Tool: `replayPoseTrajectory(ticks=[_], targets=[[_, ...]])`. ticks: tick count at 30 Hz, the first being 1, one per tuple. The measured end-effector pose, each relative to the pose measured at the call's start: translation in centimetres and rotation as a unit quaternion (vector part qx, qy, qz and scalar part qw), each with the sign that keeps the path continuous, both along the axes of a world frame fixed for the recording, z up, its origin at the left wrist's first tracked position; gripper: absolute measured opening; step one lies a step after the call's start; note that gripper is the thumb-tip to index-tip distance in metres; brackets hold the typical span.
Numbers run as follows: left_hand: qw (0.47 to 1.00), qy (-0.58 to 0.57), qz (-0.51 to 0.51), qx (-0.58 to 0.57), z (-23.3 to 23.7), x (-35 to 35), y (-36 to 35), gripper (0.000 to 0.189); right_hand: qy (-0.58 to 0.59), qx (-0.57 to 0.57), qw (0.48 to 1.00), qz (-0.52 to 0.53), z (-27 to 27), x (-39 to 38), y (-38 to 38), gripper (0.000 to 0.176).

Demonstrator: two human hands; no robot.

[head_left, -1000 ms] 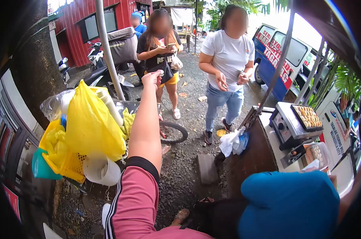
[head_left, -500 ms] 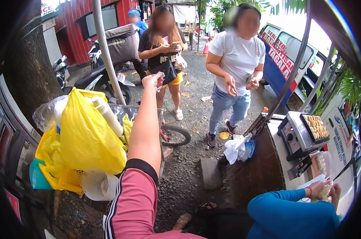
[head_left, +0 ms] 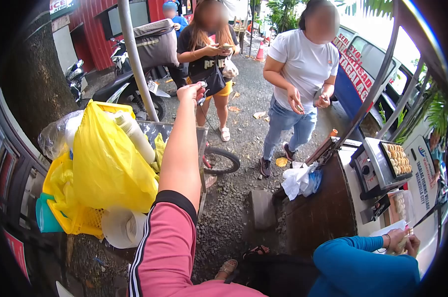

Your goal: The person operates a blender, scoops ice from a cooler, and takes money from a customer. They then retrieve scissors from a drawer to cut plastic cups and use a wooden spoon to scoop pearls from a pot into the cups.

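Note:
My left hand [head_left: 190, 92] reaches far forward at the end of my outstretched arm in a pink sleeve. Its fingers are pinched on small silvery pieces that look like coins [head_left: 203, 84]. Beyond it, a person in a black shirt [head_left: 200, 52] looks down at a phone [head_left: 227, 46] and carries a plastic bag [head_left: 230, 68]. To the right, a person in a white shirt [head_left: 305, 59] stands with both hands raised at the waist, apart from mine. My right hand is out of view.
A yellow plastic bag [head_left: 112, 158], a yellow basket [head_left: 88, 222] and a white bucket [head_left: 120, 230] stand at left. At right, a co-worker in a blue sleeve [head_left: 362, 262] handles something beside a griddle of round food pieces [head_left: 396, 159]. A wheel [head_left: 223, 160] and concrete block [head_left: 262, 210] are ahead.
My left hand has shifted slightly down-left beside the black-shirted person's bag, still pinching the silvery pieces. The view has tilted and shifted a little, so both standing people appear farther right.

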State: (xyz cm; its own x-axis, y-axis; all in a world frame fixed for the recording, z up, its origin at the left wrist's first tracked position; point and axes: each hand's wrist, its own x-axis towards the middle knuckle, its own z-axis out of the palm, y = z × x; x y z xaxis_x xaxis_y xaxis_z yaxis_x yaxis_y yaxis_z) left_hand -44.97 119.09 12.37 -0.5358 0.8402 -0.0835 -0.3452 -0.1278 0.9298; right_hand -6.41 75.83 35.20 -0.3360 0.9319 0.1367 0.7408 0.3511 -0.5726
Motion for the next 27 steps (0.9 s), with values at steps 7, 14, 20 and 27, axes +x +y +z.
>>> replayPoseTrajectory(ticks=[7, 14, 20, 27], targets=[[1.000, 0.015, 0.023, -0.011, 0.1, -0.7, 0.5, 0.009, 0.006, 0.002, 1.000, -0.021, 0.7, -0.4, -0.1, 0.007], [0.999, 0.010, 0.011, 0.038, 0.6, -1.6, 2.7, 0.009, 0.006, 0.002, 0.999, -0.044, 2.3, 0.1, 0.4, 0.006], [0.998, 0.034, -0.005, 0.053, 1.1, -1.3, 3.5, 0.016, 0.008, 0.003, 0.998, -0.065, 2.1, 0.2, 0.1, 0.005], [0.947, 0.280, 0.152, 0.042, 1.3, -1.1, 3.5, 0.007, 0.000, 0.003, 0.996, -0.087, 3.8, -2.1, -0.2, 0.004]])
